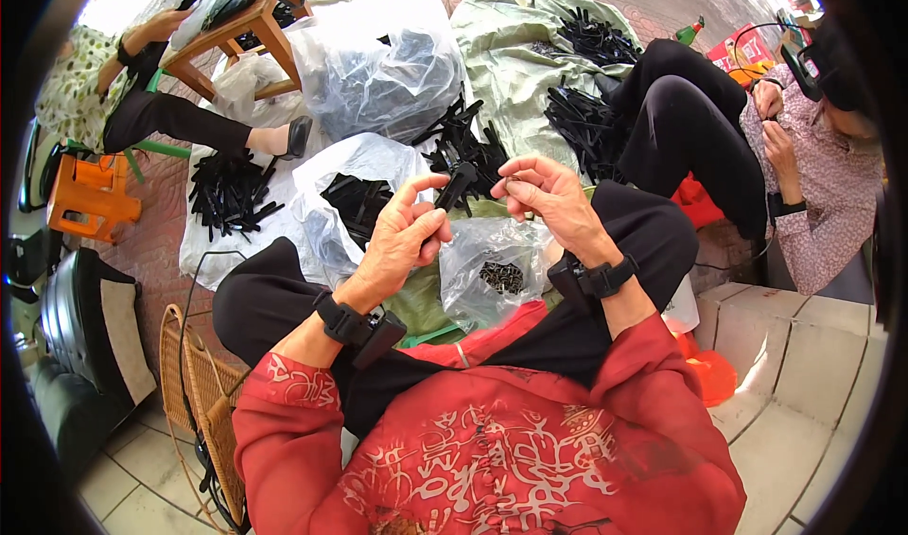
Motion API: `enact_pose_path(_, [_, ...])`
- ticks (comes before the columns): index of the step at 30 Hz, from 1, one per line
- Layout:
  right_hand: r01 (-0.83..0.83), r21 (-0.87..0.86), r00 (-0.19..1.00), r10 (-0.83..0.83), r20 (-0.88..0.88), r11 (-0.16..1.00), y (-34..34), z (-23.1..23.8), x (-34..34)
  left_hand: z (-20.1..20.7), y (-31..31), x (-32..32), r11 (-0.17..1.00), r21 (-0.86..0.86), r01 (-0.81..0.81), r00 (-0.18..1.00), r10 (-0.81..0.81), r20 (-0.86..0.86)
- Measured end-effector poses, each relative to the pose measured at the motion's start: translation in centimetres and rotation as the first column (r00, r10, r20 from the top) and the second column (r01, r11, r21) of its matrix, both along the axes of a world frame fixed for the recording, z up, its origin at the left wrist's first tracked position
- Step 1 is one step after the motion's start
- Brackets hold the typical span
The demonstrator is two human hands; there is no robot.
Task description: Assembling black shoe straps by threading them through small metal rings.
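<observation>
Between thumb and fingers, my left hand (402,242) grips a short black plastic piece (457,187), its far end pointing up to the right. My right hand (551,202) is a little apart from that piece, thumb and index finger pinched together; anything between them is too small to name. Below both hands, a clear plastic bag (463,270) lies open in my lap, with many small metal parts (503,277) inside that look like screws or pins. Just beyond my hands is a pile of black strips (470,142).
A white plastic bag (317,190) holds more black strips. More strips lie on the pale green sheet (492,34). One person (804,147) sits at right, another (90,90) at upper left near a wooden stool (203,71). A wicker chair (203,393) stands at left.
</observation>
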State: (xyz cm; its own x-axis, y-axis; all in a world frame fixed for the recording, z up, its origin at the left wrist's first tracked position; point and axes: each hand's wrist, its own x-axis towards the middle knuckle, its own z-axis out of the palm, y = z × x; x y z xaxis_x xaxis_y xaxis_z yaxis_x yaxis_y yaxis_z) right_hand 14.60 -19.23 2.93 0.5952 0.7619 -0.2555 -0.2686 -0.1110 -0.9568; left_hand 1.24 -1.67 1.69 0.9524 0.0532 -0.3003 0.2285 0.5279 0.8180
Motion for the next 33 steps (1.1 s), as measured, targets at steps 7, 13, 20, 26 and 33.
enact_pose_path(7, [0.096,0.21,0.979,-0.055,-0.197,0.973,1.2,-0.5,-0.4,-0.1,-0.5,0.2,0.997,0.074,0.035,0.999,-0.033,-0.026])
enact_pose_path(13, [0.089,0.143,0.991,-0.073,-0.114,0.986,0.9,-1.7,-0.1,0.0,-1.1,0.3,0.995,0.063,0.08,0.997,-0.079,-0.009])
enact_pose_path(20, [0.094,0.159,0.993,-0.082,-0.083,0.983,1.8,-2.0,-0.6,-0.4,-0.9,0.2,0.99,0.097,0.101,0.993,-0.094,-0.07])
enact_pose_path(26, [0.107,0.126,0.993,-0.1,-0.06,0.986,2.1,-2.3,-0.8,-1.5,-0.5,-0.1,0.998,-0.037,0.058,0.994,-0.061,-0.095])
enact_pose_path(33, [0.151,0.127,0.986,-0.14,-0.093,0.98,2.3,-3.1,-1.3,-2.0,-0.7,0.0,0.992,-0.081,0.102,0.991,-0.109,-0.084])
